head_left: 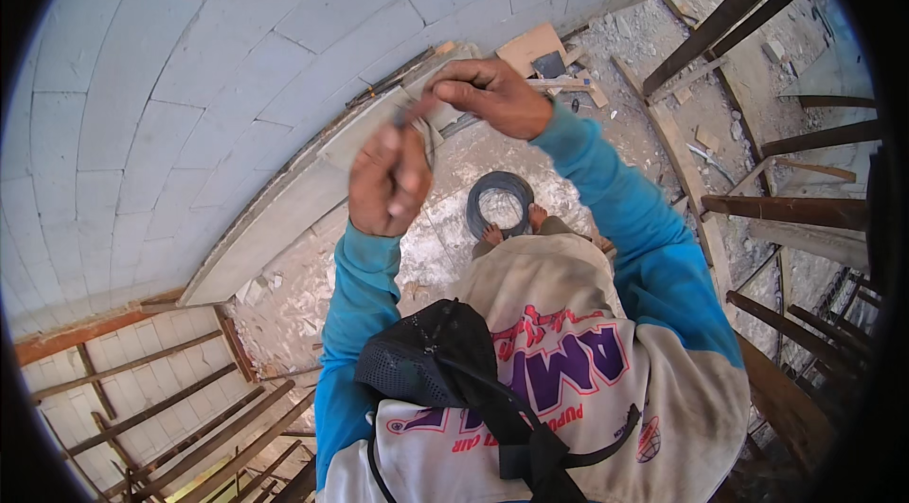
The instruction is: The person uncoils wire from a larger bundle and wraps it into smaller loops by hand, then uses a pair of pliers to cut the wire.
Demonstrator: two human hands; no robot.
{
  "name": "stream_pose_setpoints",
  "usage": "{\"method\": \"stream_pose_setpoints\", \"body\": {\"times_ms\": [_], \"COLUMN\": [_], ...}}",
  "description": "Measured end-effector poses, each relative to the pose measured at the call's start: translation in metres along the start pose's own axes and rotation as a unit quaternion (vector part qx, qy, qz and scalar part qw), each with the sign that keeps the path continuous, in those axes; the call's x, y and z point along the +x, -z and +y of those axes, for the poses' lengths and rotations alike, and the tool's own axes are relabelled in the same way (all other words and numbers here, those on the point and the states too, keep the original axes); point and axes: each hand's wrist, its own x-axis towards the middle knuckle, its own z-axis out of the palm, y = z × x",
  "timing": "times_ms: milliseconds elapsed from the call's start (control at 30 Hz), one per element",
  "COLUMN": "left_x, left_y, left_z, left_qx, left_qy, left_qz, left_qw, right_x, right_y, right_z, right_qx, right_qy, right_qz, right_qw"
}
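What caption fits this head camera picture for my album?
Two bare hands, left hand and right hand, pinch thin wire above a wire coil on the dusty floor.

— what surrounds the scene?
— a wall of pale grey blocks [218, 58] curving across the left, in daylight.
— and underfoot?
— a dusty concrete floor [454, 181] strewn with rubble and wood offcuts [544, 53]; dark timber beams [786, 209] and planks [682, 152] frame the right side.

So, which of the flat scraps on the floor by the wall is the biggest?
The tan board, lying by the grey block wall just above the right hand. It is wider than the dark square beside it and the small bits around.
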Motion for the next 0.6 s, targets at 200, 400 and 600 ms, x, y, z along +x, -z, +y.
{"method": "stream_pose_setpoints", "body": {"times_ms": [200,400,600], "left_x": [0.037,0.022,-0.011], "left_y": [0.013,0.072,0.046], "left_z": [0.042,0.011,0.003], "left_qx": [-0.013,0.83,0.463], "left_qy": [-0.316,-0.113,0.321], "left_qz": [0.186,0.166,-0.023], "left_qw": [0.93,0.519,0.826], "right_x": [-0.029,-0.014,-0.017], "right_y": [-0.055,-0.038,0.003], "right_z": [0.035,0.02,0.037], "right_qx": [0.161,-0.169,-0.164], "right_qy": [-0.192,-0.119,-0.076], "right_qz": [0.008,-0.046,-0.169], "right_qw": [0.968,0.977,0.969]}}
